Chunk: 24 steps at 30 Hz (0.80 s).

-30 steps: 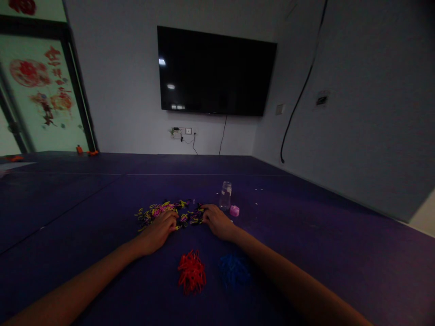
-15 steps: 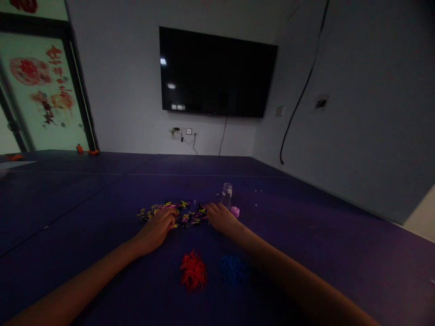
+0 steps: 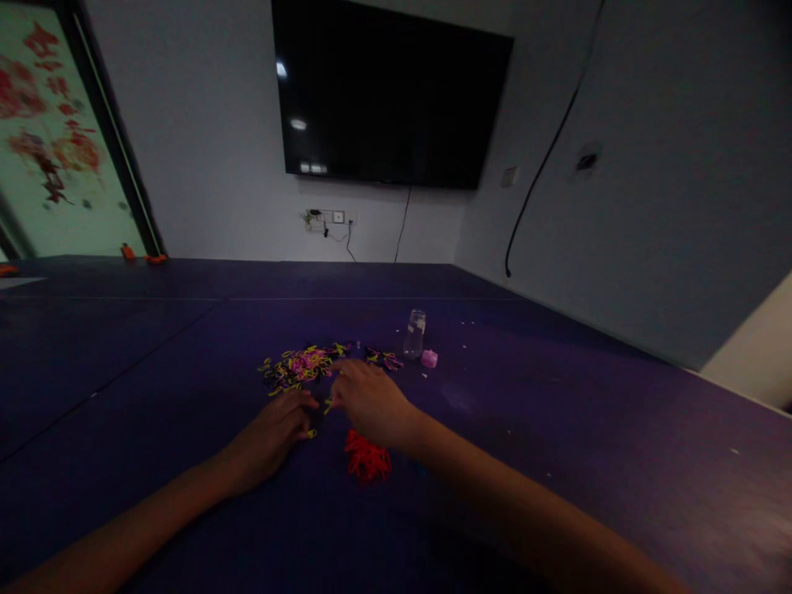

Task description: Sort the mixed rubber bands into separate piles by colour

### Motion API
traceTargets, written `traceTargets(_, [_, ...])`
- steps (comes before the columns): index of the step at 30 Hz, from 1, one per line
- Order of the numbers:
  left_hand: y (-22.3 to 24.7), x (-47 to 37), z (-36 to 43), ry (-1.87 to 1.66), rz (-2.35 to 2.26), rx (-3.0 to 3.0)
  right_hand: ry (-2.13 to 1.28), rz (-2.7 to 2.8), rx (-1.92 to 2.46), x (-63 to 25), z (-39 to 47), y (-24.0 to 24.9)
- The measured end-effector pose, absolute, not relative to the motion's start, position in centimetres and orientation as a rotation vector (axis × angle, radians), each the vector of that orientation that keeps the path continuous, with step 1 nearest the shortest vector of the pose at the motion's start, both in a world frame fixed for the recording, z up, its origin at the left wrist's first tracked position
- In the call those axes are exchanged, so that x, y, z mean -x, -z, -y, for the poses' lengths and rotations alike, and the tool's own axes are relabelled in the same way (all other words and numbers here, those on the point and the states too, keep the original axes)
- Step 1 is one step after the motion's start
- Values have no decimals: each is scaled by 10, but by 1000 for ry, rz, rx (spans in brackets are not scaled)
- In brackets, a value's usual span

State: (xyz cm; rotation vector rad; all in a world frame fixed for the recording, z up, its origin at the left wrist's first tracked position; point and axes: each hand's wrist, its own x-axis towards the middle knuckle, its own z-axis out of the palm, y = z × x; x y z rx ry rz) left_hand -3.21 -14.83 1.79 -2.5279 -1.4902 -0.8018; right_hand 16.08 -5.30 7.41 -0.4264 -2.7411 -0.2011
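Observation:
A loose pile of small rubber bands (image 3: 303, 363), yellow, pink and black, lies on the dark purple surface. Just in front of it is my left hand (image 3: 275, 433), low and fingers apart, with a yellow band (image 3: 312, 433) by its thumb. My right hand (image 3: 371, 400) reaches across to the pile's near right side, fingers curled in and a yellow rubber band (image 3: 328, 406) at their tips. Below that hand sits a heap of red rubber bands (image 3: 368, 458), partly covered by it. Only a trace of blue bands (image 3: 421, 468) shows beside my right forearm.
A clear bottle (image 3: 415, 334) stands beyond my right hand, with a pink cap (image 3: 429, 358) beside it. More dark and pink bands (image 3: 384, 358) lie left of the bottle. A television (image 3: 396, 95) hangs on the far wall; a black cable (image 3: 544, 157) dangles at right.
My right hand has moved left and nearer, away from the bottle, and now covers part of the red heap and most of the blue one. My left hand has drawn back from the pile. The view has tilted down.

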Motion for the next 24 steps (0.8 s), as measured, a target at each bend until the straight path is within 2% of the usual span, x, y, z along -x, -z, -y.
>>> traceTargets(5, [-24,39,158,842,1529,2655,223,2772,482,-140,97,-49])
traceTargets(13, [-32,39,164,966,1608,2786,-85,2705,587,-129,105,-27])
traceTargets(18, [-33,45,162,1193,1651,2665,-230,2634,495,-132,105,-21])
traceTargets(24, [-31,52,161,1462,1833,2286,-237,2673,470,-142,113,-18])
